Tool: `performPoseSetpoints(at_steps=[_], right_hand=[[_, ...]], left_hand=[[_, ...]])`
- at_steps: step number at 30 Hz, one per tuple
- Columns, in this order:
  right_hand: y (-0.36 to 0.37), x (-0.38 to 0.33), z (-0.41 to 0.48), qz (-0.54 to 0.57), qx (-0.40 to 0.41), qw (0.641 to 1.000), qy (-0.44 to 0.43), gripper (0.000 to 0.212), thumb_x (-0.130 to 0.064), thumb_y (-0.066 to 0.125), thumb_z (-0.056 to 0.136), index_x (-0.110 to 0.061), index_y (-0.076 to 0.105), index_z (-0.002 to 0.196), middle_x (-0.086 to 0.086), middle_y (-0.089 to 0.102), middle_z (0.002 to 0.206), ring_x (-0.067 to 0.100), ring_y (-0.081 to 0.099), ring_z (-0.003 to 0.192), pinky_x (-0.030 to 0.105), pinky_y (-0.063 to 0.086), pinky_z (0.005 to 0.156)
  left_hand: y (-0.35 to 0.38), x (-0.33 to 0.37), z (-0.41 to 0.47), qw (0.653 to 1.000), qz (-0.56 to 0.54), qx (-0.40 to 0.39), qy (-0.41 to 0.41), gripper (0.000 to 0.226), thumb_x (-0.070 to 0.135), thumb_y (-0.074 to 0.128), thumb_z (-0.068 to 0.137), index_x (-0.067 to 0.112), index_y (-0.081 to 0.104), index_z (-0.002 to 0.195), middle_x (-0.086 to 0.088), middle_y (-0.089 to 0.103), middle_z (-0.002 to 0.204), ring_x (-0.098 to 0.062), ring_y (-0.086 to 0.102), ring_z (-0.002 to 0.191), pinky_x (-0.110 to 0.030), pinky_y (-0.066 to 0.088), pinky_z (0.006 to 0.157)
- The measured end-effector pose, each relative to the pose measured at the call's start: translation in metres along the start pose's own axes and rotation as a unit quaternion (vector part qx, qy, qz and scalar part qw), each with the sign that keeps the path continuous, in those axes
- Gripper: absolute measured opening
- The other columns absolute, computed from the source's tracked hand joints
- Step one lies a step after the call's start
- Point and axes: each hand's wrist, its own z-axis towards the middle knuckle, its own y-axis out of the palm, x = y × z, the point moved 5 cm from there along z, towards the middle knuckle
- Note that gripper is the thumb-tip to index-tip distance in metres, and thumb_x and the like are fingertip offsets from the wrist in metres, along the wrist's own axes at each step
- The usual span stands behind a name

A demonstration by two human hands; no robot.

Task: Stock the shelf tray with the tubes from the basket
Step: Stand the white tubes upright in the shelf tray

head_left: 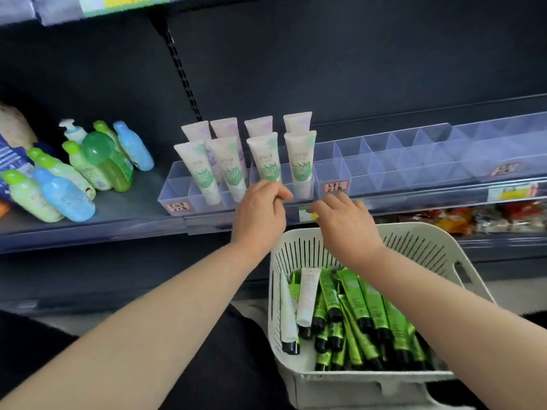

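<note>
My two hands reach toward a clear shelf tray, just above a basket full of tubes.

My left hand (260, 211) has its fingers curled, pinching the lower end of a white tube (264, 159) that stands third from the left in the front row of the clear tray (173, 192) on the shelf (88, 229). Seven matching tubes stand upright in the tray with it, making two rows of four. My right hand (346, 223) hangs relaxed and holds nothing, its fingers loosely spread over the far rim of the white basket (444, 241) below the shelf. In the basket lie many green tubes (355, 306) and two pale tubes (307, 294). Green and blue bottles (88, 167) stand on the shelf, left of the tray.
</note>
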Motion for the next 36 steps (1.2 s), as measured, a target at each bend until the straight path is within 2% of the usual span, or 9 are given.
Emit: performPoseSetpoints(at_steps=[4, 9, 12, 19, 21, 24, 31, 34, 36], right_hand=[[0.043, 0.046, -0.045, -0.001, -0.125, 0.992, 0.033, 0.043, -0.011, 0.057, 0.081, -0.028, 0.055, 0.12, -0.006, 0.056, 0.117, 0.021, 0.048, 0.111, 0.036, 0.038, 0.084], [0.08, 0.086, -0.083, 0.02, -0.222, 0.973, 0.06, 0.042, -0.011, 0.052, 0.083, -0.029, 0.052, 0.121, -0.006, 0.054, 0.12, 0.019, 0.046, 0.113, 0.035, 0.037, 0.082], [0.089, 0.094, -0.092, 0.032, -0.231, 0.971, 0.056, 0.041, -0.012, 0.052, 0.085, -0.027, 0.052, 0.122, -0.005, 0.054, 0.119, 0.02, 0.045, 0.112, 0.036, 0.038, 0.082], [0.103, 0.102, -0.098, 0.064, -0.242, 0.967, 0.056, 0.044, -0.009, 0.052, 0.087, -0.026, 0.049, 0.127, -0.004, 0.052, 0.123, 0.02, 0.044, 0.113, 0.036, 0.039, 0.085], [0.107, 0.104, -0.099, 0.068, -0.242, 0.966, 0.059, 0.042, -0.009, 0.052, 0.087, -0.026, 0.05, 0.125, -0.004, 0.053, 0.122, 0.02, 0.044, 0.113, 0.036, 0.039, 0.085], [0.111, 0.107, -0.101, 0.077, -0.25, 0.963, 0.069, 0.04, -0.011, 0.053, 0.088, -0.026, 0.05, 0.125, -0.004, 0.053, 0.122, 0.02, 0.045, 0.114, 0.036, 0.04, 0.088], [0.119, 0.104, -0.096, 0.132, -0.276, 0.945, 0.112, 0.045, -0.018, 0.051, 0.094, -0.023, 0.04, 0.137, -0.001, 0.052, 0.132, 0.022, 0.043, 0.122, 0.04, 0.04, 0.096], [0.121, 0.096, -0.094, 0.214, -0.281, 0.923, 0.15, 0.05, -0.028, 0.05, 0.096, -0.02, 0.034, 0.143, 0.002, 0.048, 0.138, 0.025, 0.041, 0.127, 0.042, 0.039, 0.099], [0.119, 0.091, -0.094, 0.281, -0.27, 0.905, 0.169, 0.036, -0.028, 0.053, 0.094, -0.016, 0.049, 0.128, 0.003, 0.06, 0.117, 0.025, 0.053, 0.111, 0.036, 0.045, 0.083]], left_hand=[[0.084, -0.007, -0.032, 0.982, 0.022, -0.171, -0.079, 0.027, 0.005, 0.051, 0.089, 0.021, 0.071, 0.096, 0.006, 0.068, 0.104, -0.014, 0.061, 0.099, -0.031, 0.049, 0.089], [0.174, -0.038, -0.074, 0.882, 0.154, -0.406, -0.183, 0.015, 0.006, 0.057, 0.088, 0.007, 0.067, 0.099, -0.008, 0.064, 0.099, -0.027, 0.061, 0.097, -0.033, 0.049, 0.08], [0.189, -0.05, -0.083, 0.864, 0.207, -0.406, -0.213, 0.007, 0.008, 0.058, 0.088, 0.013, 0.056, 0.083, -0.005, 0.057, 0.086, -0.023, 0.053, 0.078, -0.031, 0.042, 0.067], [0.215, -0.065, -0.087, 0.853, 0.253, -0.403, -0.213, 0.027, 0.015, 0.06, 0.087, 0.023, 0.045, 0.065, -0.002, 0.061, 0.088, -0.024, 0.06, 0.086, -0.029, 0.042, 0.068], [0.218, -0.065, -0.086, 0.852, 0.268, -0.399, -0.205, 0.007, 0.016, 0.062, 0.086, 0.021, 0.058, 0.082, -0.003, 0.065, 0.095, -0.025, 0.063, 0.091, -0.031, 0.046, 0.071], [0.219, -0.067, -0.086, 0.852, 0.266, -0.398, -0.212, 0.025, 0.015, 0.065, 0.082, 0.013, 0.056, 0.105, -0.006, 0.065, 0.1, -0.026, 0.063, 0.095, -0.031, 0.045, 0.069], [0.216, -0.047, -0.075, 0.887, 0.06, -0.36, -0.283, 0.027, 0.01, 0.066, 0.08, 0.014, 0.05, 0.102, -0.002, 0.057, 0.089, -0.019, 0.056, 0.077, -0.03, 0.043, 0.058], [0.21, -0.038, -0.08, 0.859, -0.097, -0.399, -0.304, 0.034, 0.002, 0.07, 0.079, 0.018, 0.055, 0.105, -0.005, 0.067, 0.099, -0.021, 0.065, 0.09, -0.043, 0.055, 0.077], [0.203, -0.036, -0.083, 0.838, -0.172, -0.406, -0.322, 0.038, -0.003, 0.072, 0.077, 0.019, 0.058, 0.103, -0.004, 0.07, 0.101, -0.02, 0.067, 0.094, -0.047, 0.054, 0.087]])
